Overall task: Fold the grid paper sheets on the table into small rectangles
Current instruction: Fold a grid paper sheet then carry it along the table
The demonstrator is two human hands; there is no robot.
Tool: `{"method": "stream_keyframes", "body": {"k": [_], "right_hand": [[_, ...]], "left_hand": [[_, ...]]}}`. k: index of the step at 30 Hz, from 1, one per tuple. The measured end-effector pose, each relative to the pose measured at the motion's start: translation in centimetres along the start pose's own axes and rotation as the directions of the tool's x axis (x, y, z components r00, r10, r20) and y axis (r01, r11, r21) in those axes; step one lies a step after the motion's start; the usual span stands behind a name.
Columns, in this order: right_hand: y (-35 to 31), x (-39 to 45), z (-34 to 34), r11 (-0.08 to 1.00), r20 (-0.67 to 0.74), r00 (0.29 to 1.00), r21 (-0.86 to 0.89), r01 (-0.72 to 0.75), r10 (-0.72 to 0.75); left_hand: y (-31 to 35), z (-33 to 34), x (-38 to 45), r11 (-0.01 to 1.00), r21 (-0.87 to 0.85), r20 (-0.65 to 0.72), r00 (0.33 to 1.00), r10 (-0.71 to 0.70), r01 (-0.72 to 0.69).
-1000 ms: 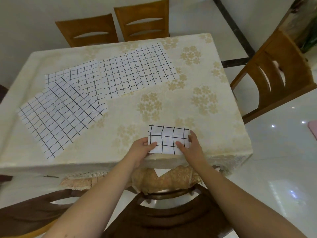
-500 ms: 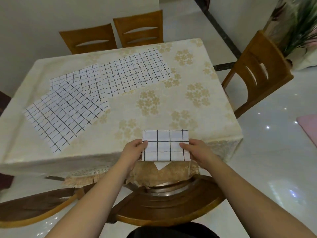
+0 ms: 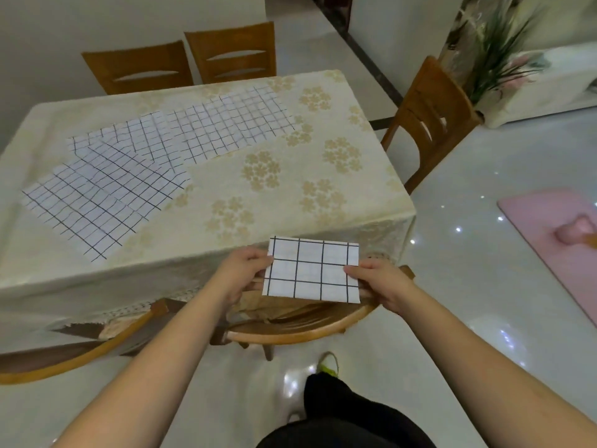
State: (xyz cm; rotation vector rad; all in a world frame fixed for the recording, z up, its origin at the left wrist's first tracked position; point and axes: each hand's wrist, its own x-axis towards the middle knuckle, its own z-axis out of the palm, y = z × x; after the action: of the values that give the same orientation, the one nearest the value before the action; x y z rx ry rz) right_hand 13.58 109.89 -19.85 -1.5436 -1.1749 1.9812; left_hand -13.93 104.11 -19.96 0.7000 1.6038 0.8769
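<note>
From the head camera, we held a folded sheet (image 3: 311,270) of grid paper in the air, just off the near edge of the bench (image 3: 290,195) and above the curved back of a wooden chair (image 3: 300,331). Our left hand (image 3: 240,276) pinched its left edge, thumb on top and fingers (image 3: 255,285) curled underneath. Our right hand (image 3: 382,286) pinched the right edge in the same way, thumb on top; its other fingers lay under the paper, so we could not tell exactly how they sat. The folded sheet was a small rectangle, roughly level, with its grid side up.

On the bench, which was covered by a cream cloth with flower prints, three open sheets lay flat. The nearest sheet (image 3: 97,202) sat at the left, turned at an angle. It overlapped a second sheet (image 3: 129,137) behind it. A third sheet (image 3: 226,127) lay further back toward the middle, just beside the second; their edges looked to be touching, though blur made that hard to judge.

Two chairs (image 3: 181,59) stood at the far side and another chair (image 3: 429,114) at the right. A pink mat (image 3: 549,234) lay on the floor to the right, and a plant (image 3: 494,46) stood in the far right corner.
</note>
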Motion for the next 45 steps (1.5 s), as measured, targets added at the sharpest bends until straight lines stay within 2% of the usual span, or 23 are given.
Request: {"method": "stream_keyframes", "body": {"k": [6,12,16,22,27,38,45], "right_hand": [[2.5,-4.7,-3.5,0.997,-0.11,0.994,0.082,0.004,0.005],[4.4,-7.7,-8.6,0.981,-0.252,0.968,0.187,0.047,0.002],[6.0,-10.2,-14.7,0.97,-0.349,0.937,0.224,0.094,-0.01],[9.0,-13.9,-26.1,0.953,-0.429,0.903,0.28,0.113,0.019],[10.6,-16.6,-34.1,0.943,-0.415,0.907,0.323,0.078,0.067],[10.2,-15.0,-42.9,0.916,-0.42,0.904,0.389,0.097,0.083],[7.0,-10.4,-47.4,0.927,-0.454,0.885,0.366,0.078,0.104]], "left_hand": [[-0.3,4.0,-1.6,0.996,0.086,0.117,0.993,-0.024,0.014],[0.7,12.1,-1.6,0.993,0.122,0.191,0.981,-0.031,0.008],[2.0,18.8,-1.1,0.986,0.167,0.229,0.972,-0.048,0.01],[3.7,31.3,-0.9,0.979,0.204,0.385,0.918,-0.092,0.013],[4.3,39.8,-0.6,0.962,0.269,0.452,0.877,-0.162,0.039],[7.2,48.5,1.8,0.95,0.307,0.427,0.883,-0.195,0.062],[9.7,51.9,7.2,0.971,0.236,0.405,0.903,-0.143,0.048]]}}
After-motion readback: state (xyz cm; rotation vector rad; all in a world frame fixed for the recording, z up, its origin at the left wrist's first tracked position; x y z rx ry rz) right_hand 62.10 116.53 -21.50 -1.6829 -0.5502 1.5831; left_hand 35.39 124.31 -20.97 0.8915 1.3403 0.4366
